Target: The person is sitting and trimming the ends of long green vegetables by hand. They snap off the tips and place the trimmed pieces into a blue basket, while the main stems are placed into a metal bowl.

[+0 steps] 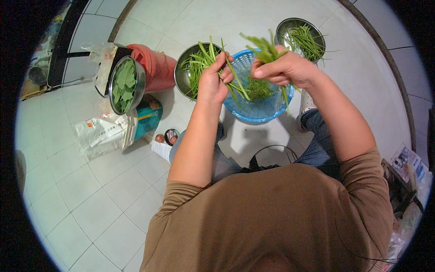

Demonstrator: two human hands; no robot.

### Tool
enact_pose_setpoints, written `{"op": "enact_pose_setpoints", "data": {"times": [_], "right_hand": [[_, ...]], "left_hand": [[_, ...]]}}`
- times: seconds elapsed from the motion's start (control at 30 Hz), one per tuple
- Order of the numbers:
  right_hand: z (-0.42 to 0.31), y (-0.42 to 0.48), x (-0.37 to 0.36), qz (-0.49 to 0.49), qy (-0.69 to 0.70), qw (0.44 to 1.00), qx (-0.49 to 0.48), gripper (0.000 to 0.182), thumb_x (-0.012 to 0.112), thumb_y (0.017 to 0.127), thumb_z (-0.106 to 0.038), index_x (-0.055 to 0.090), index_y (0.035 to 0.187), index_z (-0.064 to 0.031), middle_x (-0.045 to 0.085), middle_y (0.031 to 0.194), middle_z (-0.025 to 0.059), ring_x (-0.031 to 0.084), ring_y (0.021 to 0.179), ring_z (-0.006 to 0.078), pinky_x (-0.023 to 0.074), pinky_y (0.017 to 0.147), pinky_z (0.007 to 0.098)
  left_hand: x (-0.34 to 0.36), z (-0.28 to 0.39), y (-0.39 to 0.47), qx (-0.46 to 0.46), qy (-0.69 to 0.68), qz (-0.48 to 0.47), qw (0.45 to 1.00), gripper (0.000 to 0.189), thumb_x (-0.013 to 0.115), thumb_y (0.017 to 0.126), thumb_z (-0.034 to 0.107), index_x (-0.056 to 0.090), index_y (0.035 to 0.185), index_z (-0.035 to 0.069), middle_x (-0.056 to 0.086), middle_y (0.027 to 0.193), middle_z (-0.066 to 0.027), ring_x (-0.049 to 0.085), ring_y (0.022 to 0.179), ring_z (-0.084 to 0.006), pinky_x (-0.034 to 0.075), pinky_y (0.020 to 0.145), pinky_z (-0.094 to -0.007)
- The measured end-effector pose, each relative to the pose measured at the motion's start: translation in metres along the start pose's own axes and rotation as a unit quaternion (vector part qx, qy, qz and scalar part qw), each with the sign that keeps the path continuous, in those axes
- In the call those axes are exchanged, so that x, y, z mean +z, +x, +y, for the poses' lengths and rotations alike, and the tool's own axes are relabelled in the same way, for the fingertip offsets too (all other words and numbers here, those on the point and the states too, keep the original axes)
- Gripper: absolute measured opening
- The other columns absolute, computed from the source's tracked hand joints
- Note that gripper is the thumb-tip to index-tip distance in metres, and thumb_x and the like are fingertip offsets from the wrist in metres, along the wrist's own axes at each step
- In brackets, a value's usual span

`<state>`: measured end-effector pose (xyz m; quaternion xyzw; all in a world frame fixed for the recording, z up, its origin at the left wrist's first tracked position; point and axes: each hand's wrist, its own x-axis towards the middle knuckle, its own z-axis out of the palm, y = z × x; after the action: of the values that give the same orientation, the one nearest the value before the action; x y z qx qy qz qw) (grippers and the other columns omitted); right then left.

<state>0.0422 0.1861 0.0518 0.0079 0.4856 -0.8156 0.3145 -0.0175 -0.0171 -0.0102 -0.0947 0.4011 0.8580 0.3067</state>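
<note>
Long green stalks (238, 80) lie in my left hand (216, 76), its thumb and fingers around them. My right hand (283, 68) grips a bunch of green stalks (266, 47), blurred at the top. Beneath and between both hands is a blue plastic colander basket (260, 119) with thin green trimmings (259, 89) in it. Behind my left hand, a metal bowl (181, 80) holds more green stalks (197, 64). Another metal bowl (283, 25) of cut green stalks (306, 39) sits beyond my right hand.
To the left stand a red bucket (161, 68) and a metal bowl (139, 81) of broad green leaves (124, 83). A white plastic bag (102, 131) lies near a teal container (149, 114). Small round brown items (159, 138) rest on the tiled floor. Papers (407, 163) are at the far right.
</note>
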Motion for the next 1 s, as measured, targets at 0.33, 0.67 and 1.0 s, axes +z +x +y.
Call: {"op": "enact_pose_setpoints", "data": {"times": [0.33, 0.67, 1.0], "right_hand": [[0.041, 0.032, -0.015, 0.171, -0.222, 0.958, -0.065, 0.025, 0.068, 0.071, -0.011, 0.066, 0.095, -0.0045, 0.057, 0.065, -0.004, 0.039, 0.049, 0.0035, 0.0305, 0.045, 0.0212], [0.023, 0.023, -0.007, 0.098, -0.253, 0.962, 0.013, 0.031, 0.076, 0.067, -0.02, 0.065, 0.09, -0.0014, 0.062, 0.077, 0.0002, 0.053, 0.069, 0.0088, 0.0417, 0.064, 0.0231], [-0.006, 0.0, -0.034, 0.146, -0.275, 0.947, -0.077, 0.027, 0.076, 0.064, -0.016, 0.066, 0.085, -0.0025, 0.059, 0.065, -0.0006, 0.047, 0.054, 0.0056, 0.0359, 0.049, 0.0203]], "left_hand": [[0.001, 0.003, -0.002, -0.103, -0.109, -0.097, 0.984, 0.015, 0.05, 0.09, 0.017, 0.05, 0.094, 0.002, 0.053, 0.081, -0.0057, 0.034, 0.045, -0.004, 0.028, 0.037, -0.0157], [0.0, 0.007, -0.003, -0.1, -0.121, -0.092, 0.983, 0.015, 0.05, 0.09, 0.017, 0.05, 0.092, 0.002, 0.051, 0.079, -0.0057, 0.034, 0.046, -0.0048, 0.028, 0.037, -0.0167], [-0.011, 0.015, -0.004, -0.123, -0.185, -0.122, 0.967, 0.013, 0.046, 0.091, 0.015, 0.046, 0.092, 0.002, 0.043, 0.075, -0.0031, 0.031, 0.046, -0.0045, 0.027, 0.035, -0.0159]]}}
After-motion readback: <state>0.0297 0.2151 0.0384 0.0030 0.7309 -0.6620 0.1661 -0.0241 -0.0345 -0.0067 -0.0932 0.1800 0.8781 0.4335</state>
